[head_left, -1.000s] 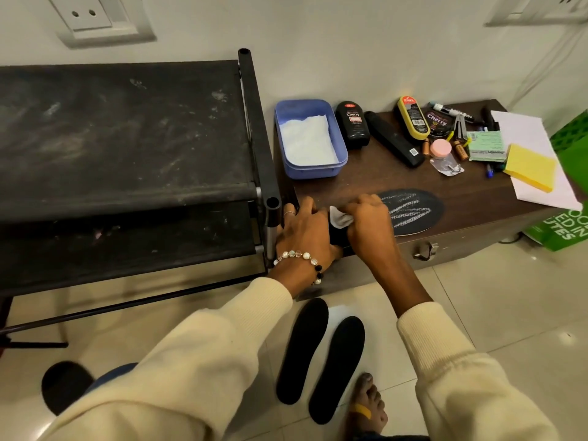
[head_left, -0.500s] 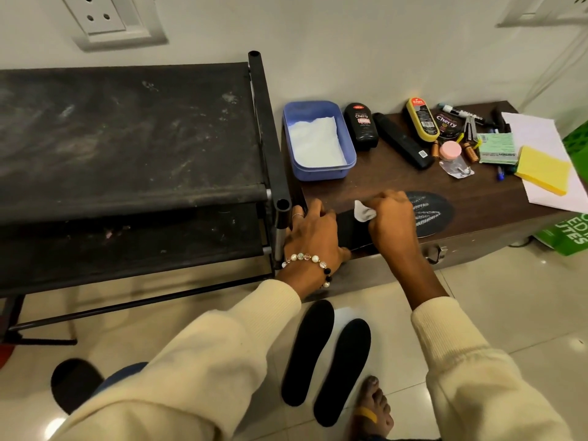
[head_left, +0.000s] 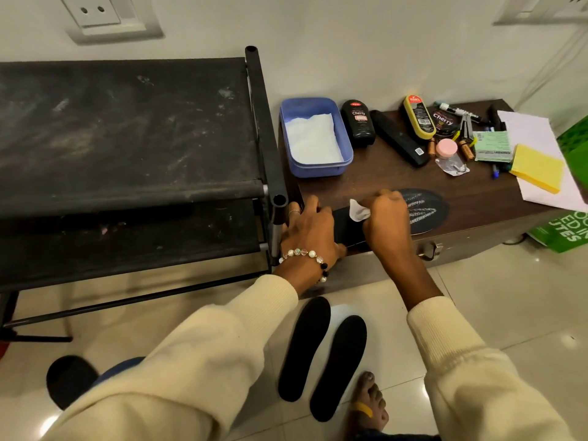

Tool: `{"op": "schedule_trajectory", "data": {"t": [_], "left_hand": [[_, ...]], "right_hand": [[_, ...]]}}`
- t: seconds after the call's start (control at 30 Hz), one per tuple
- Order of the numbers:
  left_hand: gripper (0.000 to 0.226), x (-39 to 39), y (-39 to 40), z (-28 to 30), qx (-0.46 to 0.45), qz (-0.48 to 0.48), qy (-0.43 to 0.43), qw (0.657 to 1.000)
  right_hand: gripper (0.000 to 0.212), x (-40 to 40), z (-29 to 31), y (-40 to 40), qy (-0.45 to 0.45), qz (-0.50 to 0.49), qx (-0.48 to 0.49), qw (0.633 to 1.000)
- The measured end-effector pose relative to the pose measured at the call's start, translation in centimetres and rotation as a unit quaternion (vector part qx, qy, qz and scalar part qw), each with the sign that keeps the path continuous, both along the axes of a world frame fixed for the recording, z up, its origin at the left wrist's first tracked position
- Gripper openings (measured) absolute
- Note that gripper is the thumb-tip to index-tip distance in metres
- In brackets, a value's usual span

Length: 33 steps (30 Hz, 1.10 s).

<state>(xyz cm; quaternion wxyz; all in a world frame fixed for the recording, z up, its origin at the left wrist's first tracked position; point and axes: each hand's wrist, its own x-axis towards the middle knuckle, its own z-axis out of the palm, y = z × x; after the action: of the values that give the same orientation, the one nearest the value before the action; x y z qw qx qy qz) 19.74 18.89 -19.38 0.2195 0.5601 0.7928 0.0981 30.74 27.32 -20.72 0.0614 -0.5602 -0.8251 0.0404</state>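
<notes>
**Head view**

- Insole [head_left: 426, 211]: black with a white zigzag print. Flat on worktop [head_left: 477, 192], right at its front edge. Toe end to the right, other end hidden under the hands.
- Left hand [head_left: 310, 230]: clamped on the insole's left end. Fingers bent over it, thumb at the worktop's front lip, pinning it down.
- Right hand [head_left: 386, 224]: closed round a white wipe [head_left: 358, 211]. Wipe pinched between thumb and fingers and pressed to the insole's middle.
- Step in hand, by judgement: wiping the insole clean.
- Behind the hands: blue tub [head_left: 318, 169] holding white sheets, with a polish bottle [head_left: 359, 122] and brush [head_left: 399, 138] just beside it.
- On the floor below: spare pair [head_left: 305, 348] of plain black insoles, side by side, near a bare foot [head_left: 369, 405].
- To the left: black rack [head_left: 127, 122], against the worktop.

**Risks**

- Insole so near the edge that a hard stroke toward the body, with the left grip slack, would likely slide it off onto the floor.
- Wipe small and crumpled, so liable to slip from the pinch or tear under pressure.
- Uneven pinning likely to buckle the insole mid-stroke.
</notes>
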Motion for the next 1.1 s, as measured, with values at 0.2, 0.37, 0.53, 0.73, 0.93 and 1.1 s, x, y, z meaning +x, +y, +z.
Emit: {"op": "schedule_trajectory", "data": {"t": [0.2, 0.37, 0.53, 0.73, 0.93, 1.1], "left_hand": [[0.064, 0.0, 0.0, 0.1, 0.001, 0.004, -0.009, 1.0], [0.064, 0.0, 0.1, 0.3, -0.012, 0.003, 0.001, 1.0], [0.054, 0.1, 0.1, 0.3, -0.002, 0.012, -0.008, 1.0], [0.065, 0.3, 0.2, 0.3, -0.019, 0.009, 0.009, 1.0], [0.059, 0.4, 0.3, 0.5, -0.015, 0.016, -0.007, 1.0], [0.062, 0.6, 0.3, 0.7, -0.029, 0.007, 0.021, 0.999]], "right_hand": [[0.026, -0.6, 0.0, -0.8, 0.018, 0.102, -0.006, 0.995], [0.025, 0.4, 0.6, -0.7, 0.004, -0.001, 0.008, 1.0], [0.023, -1.2, 0.0, -2.8, 0.052, 0.142, -0.04, 0.988], [0.034, 1.4, 0.1, -1.3, 0.009, -0.003, 0.001, 1.0], [0.012, -0.5, 0.7, -3.6, 0.086, 0.144, -0.004, 0.986], [0.034, 2.4, 0.2, -1.9, 0.019, 0.034, -0.007, 0.999]]}}
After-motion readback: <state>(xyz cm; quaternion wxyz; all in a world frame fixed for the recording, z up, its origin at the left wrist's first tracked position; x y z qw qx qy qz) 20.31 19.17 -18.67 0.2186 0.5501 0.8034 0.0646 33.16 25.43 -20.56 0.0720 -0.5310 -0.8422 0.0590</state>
